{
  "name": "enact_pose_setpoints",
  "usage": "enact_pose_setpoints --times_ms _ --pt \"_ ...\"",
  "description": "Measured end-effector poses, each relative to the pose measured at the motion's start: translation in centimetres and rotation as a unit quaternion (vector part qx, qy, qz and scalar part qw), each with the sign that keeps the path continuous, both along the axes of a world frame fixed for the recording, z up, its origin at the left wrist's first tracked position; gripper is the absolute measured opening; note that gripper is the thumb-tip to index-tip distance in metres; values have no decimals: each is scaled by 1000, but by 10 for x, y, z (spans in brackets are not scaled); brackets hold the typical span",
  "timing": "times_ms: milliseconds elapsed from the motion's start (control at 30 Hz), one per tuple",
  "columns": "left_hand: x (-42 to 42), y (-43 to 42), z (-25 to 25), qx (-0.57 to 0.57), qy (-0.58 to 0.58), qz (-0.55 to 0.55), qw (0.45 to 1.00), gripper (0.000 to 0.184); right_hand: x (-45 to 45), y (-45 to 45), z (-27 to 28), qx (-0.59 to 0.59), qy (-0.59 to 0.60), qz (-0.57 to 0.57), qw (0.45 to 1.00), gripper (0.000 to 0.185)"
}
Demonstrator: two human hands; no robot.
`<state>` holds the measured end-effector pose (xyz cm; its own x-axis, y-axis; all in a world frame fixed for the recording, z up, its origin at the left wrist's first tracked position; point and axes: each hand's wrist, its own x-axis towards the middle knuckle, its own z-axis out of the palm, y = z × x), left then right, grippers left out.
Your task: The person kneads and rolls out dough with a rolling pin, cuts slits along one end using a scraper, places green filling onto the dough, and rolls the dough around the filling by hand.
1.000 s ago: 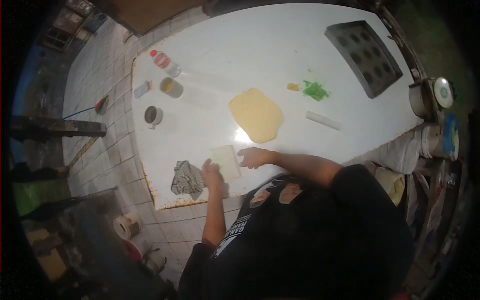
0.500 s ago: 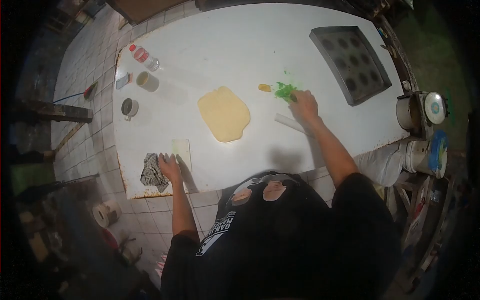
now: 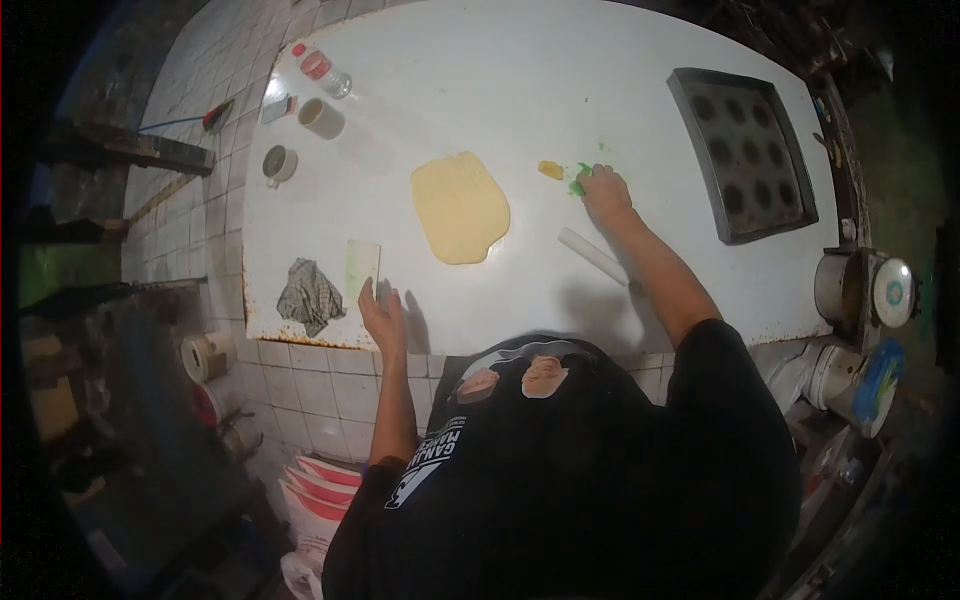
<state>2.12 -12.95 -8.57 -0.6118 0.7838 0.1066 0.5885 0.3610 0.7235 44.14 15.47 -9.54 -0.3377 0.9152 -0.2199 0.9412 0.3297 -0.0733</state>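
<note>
On my feed, the right hand point(image 3: 606, 192), just right of upper centre, has its fingertips drawn together at the green mash point(image 3: 575, 187); I can't tell whether they grip any. A yellow lump point(image 3: 551, 170) lies just beside it, a white rod point(image 3: 592, 255) below. The left hand point(image 3: 385, 315), lower left of centre, has its fingers parted by the green-tinted board point(image 3: 363, 262), holding nothing I can see. Near centre, the dough point(image 3: 460, 207) is, I judge, already flattened but uncut, with the mash not yet on it. The tray point(image 3: 745, 160) sits upper right.
</note>
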Motion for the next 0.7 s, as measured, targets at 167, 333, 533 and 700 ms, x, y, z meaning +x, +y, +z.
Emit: enact_pose_setpoints --times_ms 167,333,533,700 --pt "10 -2 4 -21 -40 -15 999 58 -5 -8 -16 56 -6 37 998 22" --pt "3 9 -12 13 -36 -49 998 55 -1 -15 -1 44 29 -17 998 24" --pt "-1 16 -9 11 -36 -69 997 53 75 8 -17 -113 393 -285 867 45" --pt "-3 20 -8 11 -63 -78 995 52 88 -15 20 -263 648 -374 609 43"
